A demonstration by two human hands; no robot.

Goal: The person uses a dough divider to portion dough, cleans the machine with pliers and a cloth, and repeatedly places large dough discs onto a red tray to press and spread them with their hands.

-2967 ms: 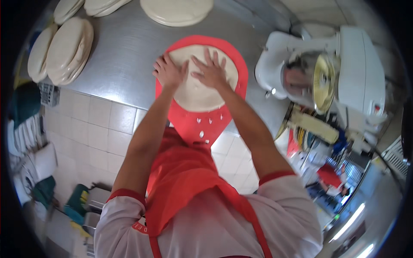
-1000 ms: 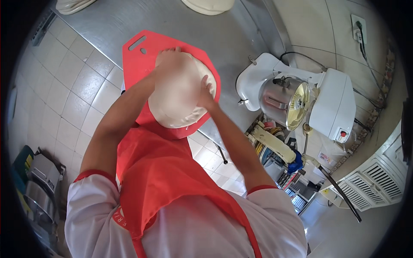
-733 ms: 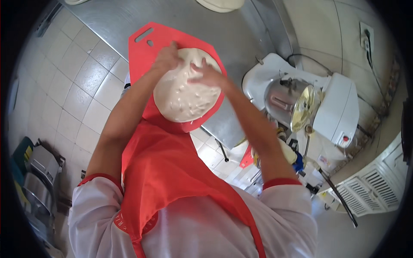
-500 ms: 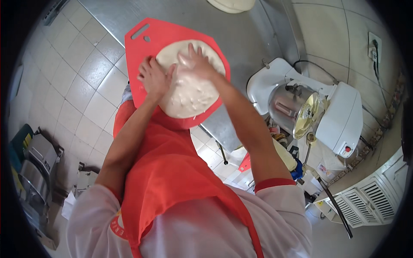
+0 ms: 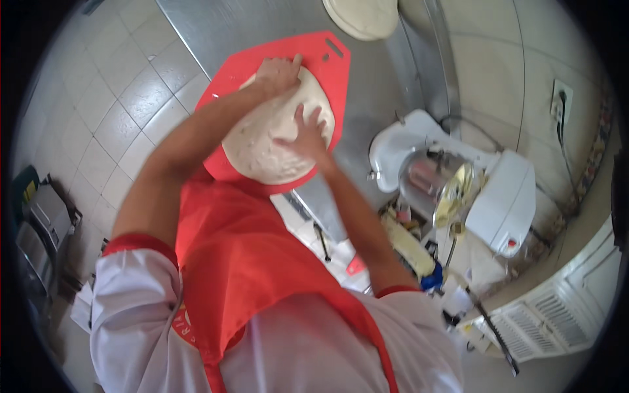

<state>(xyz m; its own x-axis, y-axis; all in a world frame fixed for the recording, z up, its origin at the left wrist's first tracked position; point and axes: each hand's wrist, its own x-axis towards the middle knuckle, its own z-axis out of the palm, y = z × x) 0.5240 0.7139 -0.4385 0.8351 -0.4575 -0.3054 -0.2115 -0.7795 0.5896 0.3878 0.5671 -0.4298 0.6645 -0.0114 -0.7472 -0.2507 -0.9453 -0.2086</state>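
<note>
A flat round of pale dough (image 5: 262, 147) lies on a red cutting board (image 5: 327, 65) on a steel worktop (image 5: 216, 26). My left hand (image 5: 278, 71) rests on the far edge of the dough, fingers curled over its rim. My right hand (image 5: 306, 136) lies flat on the dough's right half with the fingers spread. Neither hand grips anything. My red apron and white sleeves fill the lower part of the view.
Another flat dough round (image 5: 362, 16) sits on the worktop beyond the board. A white stand mixer (image 5: 472, 190) with a metal bowl stands to the right, with cluttered items below it. Tiled floor (image 5: 111, 111) lies to the left.
The dough round was lifted off the board in both hands one second ago. It now lies back flat on the red board, with both hands pressing on top.
</note>
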